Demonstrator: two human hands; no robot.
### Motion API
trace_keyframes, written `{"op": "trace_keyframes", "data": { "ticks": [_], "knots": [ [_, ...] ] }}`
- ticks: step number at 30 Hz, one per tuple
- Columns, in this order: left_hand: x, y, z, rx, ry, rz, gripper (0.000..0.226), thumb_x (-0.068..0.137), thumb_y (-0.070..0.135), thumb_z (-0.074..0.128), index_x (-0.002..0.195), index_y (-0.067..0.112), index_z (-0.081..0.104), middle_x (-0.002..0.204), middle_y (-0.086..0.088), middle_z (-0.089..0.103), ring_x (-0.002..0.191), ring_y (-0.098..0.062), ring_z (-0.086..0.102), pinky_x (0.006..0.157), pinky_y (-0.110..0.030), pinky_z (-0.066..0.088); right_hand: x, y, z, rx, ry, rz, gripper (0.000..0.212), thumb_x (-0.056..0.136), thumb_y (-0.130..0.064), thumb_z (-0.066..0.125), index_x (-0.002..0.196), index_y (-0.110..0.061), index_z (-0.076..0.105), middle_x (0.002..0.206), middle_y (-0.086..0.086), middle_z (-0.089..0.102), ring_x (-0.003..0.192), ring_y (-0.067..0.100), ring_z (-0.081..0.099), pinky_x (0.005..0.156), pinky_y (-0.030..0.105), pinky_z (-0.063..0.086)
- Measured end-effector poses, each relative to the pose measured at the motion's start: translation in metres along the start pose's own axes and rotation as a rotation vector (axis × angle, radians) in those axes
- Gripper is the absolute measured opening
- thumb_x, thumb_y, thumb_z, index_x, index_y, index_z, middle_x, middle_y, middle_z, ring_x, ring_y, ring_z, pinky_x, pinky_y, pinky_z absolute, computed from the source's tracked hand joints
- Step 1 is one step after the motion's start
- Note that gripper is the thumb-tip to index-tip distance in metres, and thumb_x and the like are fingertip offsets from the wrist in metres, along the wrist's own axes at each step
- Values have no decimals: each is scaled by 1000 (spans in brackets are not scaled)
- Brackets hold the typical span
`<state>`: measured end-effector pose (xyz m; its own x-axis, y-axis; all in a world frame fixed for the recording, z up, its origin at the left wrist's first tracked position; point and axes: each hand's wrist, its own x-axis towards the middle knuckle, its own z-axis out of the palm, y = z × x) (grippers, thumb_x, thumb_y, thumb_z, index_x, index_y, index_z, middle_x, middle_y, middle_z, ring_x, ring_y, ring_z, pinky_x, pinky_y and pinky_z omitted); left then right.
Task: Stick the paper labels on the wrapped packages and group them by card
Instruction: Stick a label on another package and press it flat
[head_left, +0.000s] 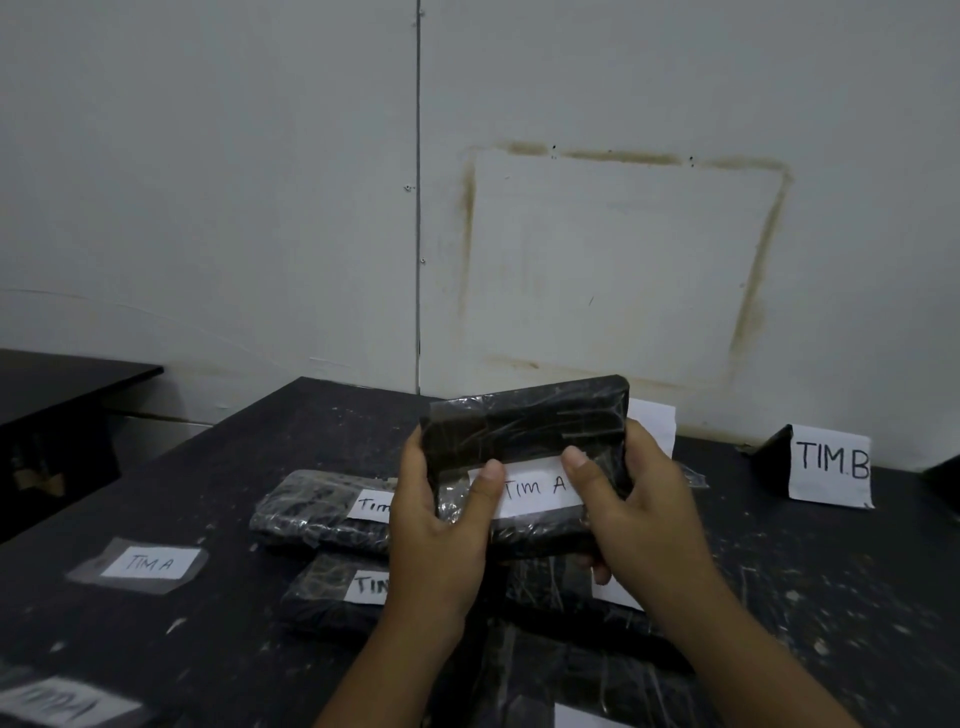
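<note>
I hold a black wrapped package (524, 421) up above the table, tilted toward me. My left hand (441, 525) grips its left end and my right hand (639, 499) grips its right end. Both thumbs press on a white paper label reading "TIM A" (535, 488) on its front. Two labelled black packages lie on the table below: one (311, 509) further back and one (327, 592) nearer. A loose "TIM A" label on tape (148, 564) lies flat at the left. A standing card reading "TIM B" (831, 465) is at the right; another white card (654, 421) stands half hidden behind the held package.
The dark, scuffed table (234, 457) ends at a white wall. More wrapped packages (587, 670) lie under my forearms near the front edge. A blurred label (62, 706) sits at the bottom left. A second dark surface (67, 379) stands off to the left.
</note>
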<state>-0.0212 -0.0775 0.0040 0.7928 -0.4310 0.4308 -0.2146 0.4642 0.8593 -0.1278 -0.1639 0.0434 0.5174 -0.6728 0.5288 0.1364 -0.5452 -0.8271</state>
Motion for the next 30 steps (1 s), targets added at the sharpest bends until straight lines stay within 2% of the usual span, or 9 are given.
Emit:
{"op": "trace_keyframes", "data": {
  "ticks": [3, 8, 13, 16, 18, 21, 25, 28, 30],
  "knots": [
    [1, 0, -1, -5, -31, -45, 48, 84, 24, 66, 127, 40, 50, 111, 11, 66, 103, -16, 65, 86, -47, 55, 1, 0, -3, -45, -1, 5, 7, 92, -26, 52, 90, -30, 56, 70, -2, 61, 52, 7, 57, 39, 14, 41],
    [1, 0, 1, 19, -29, -81, 43, 91, 30, 56, 129, 47, 45, 115, 10, 65, 106, -15, 63, 89, -48, 53, 1, 0, -4, 0, 1, 70, 20, 96, -32, 41, 89, -24, 58, 68, 5, 58, 44, 13, 53, 34, 22, 41],
    [-7, 6, 7, 57, -50, -123, 38, 94, 38, 46, 122, 62, 36, 88, 12, 69, 56, -15, 67, 40, -25, 47, 2, 0, -6, -262, 13, 55, 53, 67, -80, 44, 102, -41, 49, 81, -28, 62, 73, -5, 57, 60, 17, 44],
    [-11, 8, 11, 84, -24, -103, 50, 87, 49, 42, 135, 54, 28, 106, 9, 64, 67, -24, 66, 41, -21, 46, -2, -2, -6, -560, 37, 3, 101, 37, -92, 52, 124, -47, 26, 106, -27, 49, 91, 1, 48, 74, 29, 42],
    [-13, 9, 13, 108, -14, -91, 50, 88, 48, 42, 136, 52, 27, 117, 0, 61, 76, -28, 66, 45, -21, 46, -1, -3, -6, -546, 0, -10, 105, 36, -87, 60, 125, -43, 25, 113, -21, 50, 98, 4, 50, 78, 30, 46],
    [-13, 8, 12, 104, 13, -102, 41, 95, 36, 44, 132, 50, 34, 105, 0, 63, 50, -11, 63, 36, -17, 41, 4, -6, -10, -345, -139, -5, 77, 54, -57, 78, 116, -41, 35, 108, -25, 56, 97, -5, 55, 77, 15, 44],
    [-12, 7, 11, 95, -4, -134, 37, 96, 33, 46, 130, 46, 39, 97, -5, 64, 44, -9, 61, 34, -17, 39, 8, -11, -20, -134, -291, -23, 48, 81, -16, 69, 114, -40, 43, 102, -22, 62, 91, -13, 59, 67, 5, 45],
    [-11, 8, 10, 94, -11, -142, 35, 96, 33, 46, 127, 48, 40, 91, -5, 66, 44, -9, 61, 34, -17, 39, 11, -15, -32, -81, -426, 80, 51, 90, -12, 57, 123, -48, 40, 88, -6, 65, 59, 5, 61, 52, 18, 48],
    [-9, 8, 9, 104, -29, -142, 37, 96, 33, 46, 128, 48, 38, 89, -7, 66, 41, -10, 59, 33, -17, 38, 15, -14, -40, -19, -516, 172, 56, 93, -8, 51, 127, -50, 38, 83, -1, 66, 55, 19, 59, 52, 31, 52]
  ]
}}
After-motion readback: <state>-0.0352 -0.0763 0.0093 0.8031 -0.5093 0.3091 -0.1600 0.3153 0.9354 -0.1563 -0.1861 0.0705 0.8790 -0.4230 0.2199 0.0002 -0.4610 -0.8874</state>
